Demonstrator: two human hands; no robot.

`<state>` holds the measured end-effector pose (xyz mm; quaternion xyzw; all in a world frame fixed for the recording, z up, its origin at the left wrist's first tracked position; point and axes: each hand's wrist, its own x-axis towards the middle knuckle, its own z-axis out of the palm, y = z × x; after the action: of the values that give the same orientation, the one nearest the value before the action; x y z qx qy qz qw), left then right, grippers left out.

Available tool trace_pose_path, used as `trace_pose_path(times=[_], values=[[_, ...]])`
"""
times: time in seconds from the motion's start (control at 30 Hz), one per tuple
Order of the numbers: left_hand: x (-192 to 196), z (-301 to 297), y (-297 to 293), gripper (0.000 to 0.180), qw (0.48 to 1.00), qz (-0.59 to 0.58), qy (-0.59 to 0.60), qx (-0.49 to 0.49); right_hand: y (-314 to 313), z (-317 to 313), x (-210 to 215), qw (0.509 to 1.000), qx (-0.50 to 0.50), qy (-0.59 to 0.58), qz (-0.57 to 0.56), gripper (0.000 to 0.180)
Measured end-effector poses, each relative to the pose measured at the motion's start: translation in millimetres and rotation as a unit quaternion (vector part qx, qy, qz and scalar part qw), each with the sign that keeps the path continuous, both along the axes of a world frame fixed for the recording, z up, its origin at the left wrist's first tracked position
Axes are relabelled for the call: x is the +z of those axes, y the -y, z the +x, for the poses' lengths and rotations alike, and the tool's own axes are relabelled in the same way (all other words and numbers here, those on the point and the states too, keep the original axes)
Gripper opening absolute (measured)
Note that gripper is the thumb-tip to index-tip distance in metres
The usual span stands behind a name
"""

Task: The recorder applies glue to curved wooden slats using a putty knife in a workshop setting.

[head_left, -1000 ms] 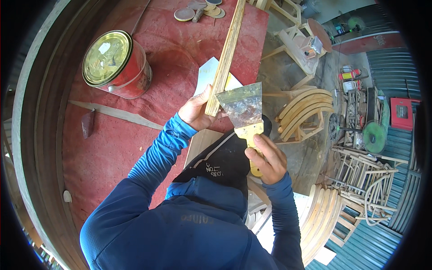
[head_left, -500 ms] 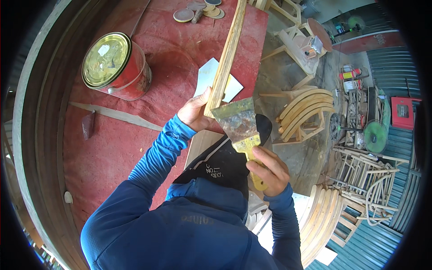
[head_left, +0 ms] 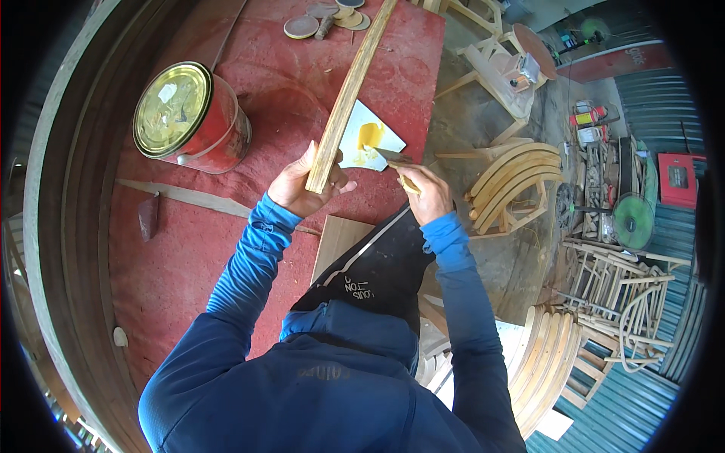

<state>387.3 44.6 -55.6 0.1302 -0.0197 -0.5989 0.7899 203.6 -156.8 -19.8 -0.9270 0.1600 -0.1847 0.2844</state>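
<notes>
And it's the left hand [head_left: 298,183] closed around the near end of the wooden strip [head_left: 353,87], thumb on its left side, fingertips showing on the right, the strip's length slanting away to the far side. Over on the right, the right hand [head_left: 427,190] has its fingers wrapped about the yellow handle of the scraper [head_left: 409,183] — blade turned nearly edge-on, pointing left to the white sheet [head_left: 390,139]. On that sheet sits a patch of yellow paste [head_left: 370,134], the blade right at its near edge; whether they touch, I can't tell! The strip crosses above the sheet's left side. All this is over the red tabletop [head_left: 181,272], where a lidded red can [head_left: 228,136] stands to the left, a dark red piece [head_left: 149,217] lying nearer than it. Round discs [head_left: 302,27] gather at the far side. Out to the right, off the table — curved wooden pieces [head_left: 521,172] lie side by side, with a green fan [head_left: 633,221] further right.
</notes>
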Motion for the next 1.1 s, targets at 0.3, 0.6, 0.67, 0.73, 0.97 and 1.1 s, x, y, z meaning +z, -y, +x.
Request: trace_pose_path(times=[0.3,0.6,0.67,0.73,0.97,1.1], values=[[-7.9,-1.0,0.2,0.049,0.999,0.002,0.027,-0.025,14.2,11.7,-3.6,0.998,0.02,-0.065,0.016,0.021],[-1.8,-7.1,8.4,0.054,0.995,0.059,0.074,-0.023,15.2,-39.5,57.0,0.904,-0.097,0.073,0.41,0.024],[-1.4,-8.2,9.3,0.054,0.995,0.054,0.077,-0.025,7.8,-55.8,83.3,0.889,-0.107,0.085,0.437,0.025],[-1.2,-9.5,12.1,0.054,0.995,0.047,0.081,-0.028,-5.9,-72.8,101.2,0.898,-0.095,0.113,0.415,0.025],[9.3,-17.3,19.6,0.049,0.997,0.057,0.038,-0.024,-66.1,-90.7,135.2,0.989,0.008,0.124,0.081,0.035],[17.8,-20.9,22.0,0.049,0.997,0.057,0.036,-0.03,-80.6,-92.1,123.9,0.99,0.01,0.134,0.044,0.035]])
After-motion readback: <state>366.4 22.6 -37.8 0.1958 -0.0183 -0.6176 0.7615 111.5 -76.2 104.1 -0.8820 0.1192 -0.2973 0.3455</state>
